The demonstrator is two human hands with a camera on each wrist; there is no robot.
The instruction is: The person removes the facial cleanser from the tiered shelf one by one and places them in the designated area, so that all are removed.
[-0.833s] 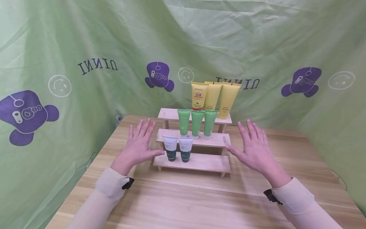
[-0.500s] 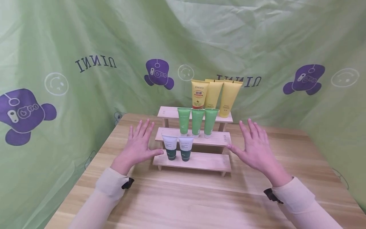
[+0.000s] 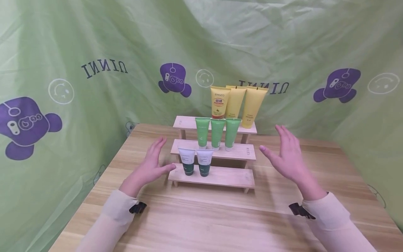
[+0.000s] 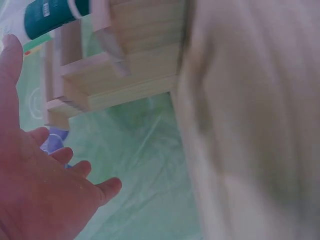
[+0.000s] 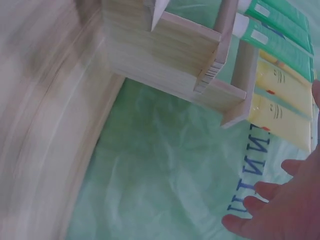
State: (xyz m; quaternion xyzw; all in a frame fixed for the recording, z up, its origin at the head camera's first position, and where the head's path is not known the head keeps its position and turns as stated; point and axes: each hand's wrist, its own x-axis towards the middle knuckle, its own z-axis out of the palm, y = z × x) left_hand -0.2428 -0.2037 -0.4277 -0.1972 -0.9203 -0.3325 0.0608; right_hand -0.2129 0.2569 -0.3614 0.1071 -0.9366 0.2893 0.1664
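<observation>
left hand of mine [image 3: 145, 172], wide and empty, hangs left of the wooden stand [image 3: 231, 177]. on the stand are two white-and-green tubes [image 3: 188, 161] lowest, three green tubes [image 3: 217, 134] midway, three yellow tubes [image 3: 235, 103] on top; i judge them light, soft-walled and slick, best pinched low where they're stiffer. right of the stand, my right hand [image 3: 290, 159] is wide and empty too.

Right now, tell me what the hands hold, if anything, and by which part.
Nothing is held: the left hand and right hand flank the wooden stand, gripping none of its tubes.
</observation>
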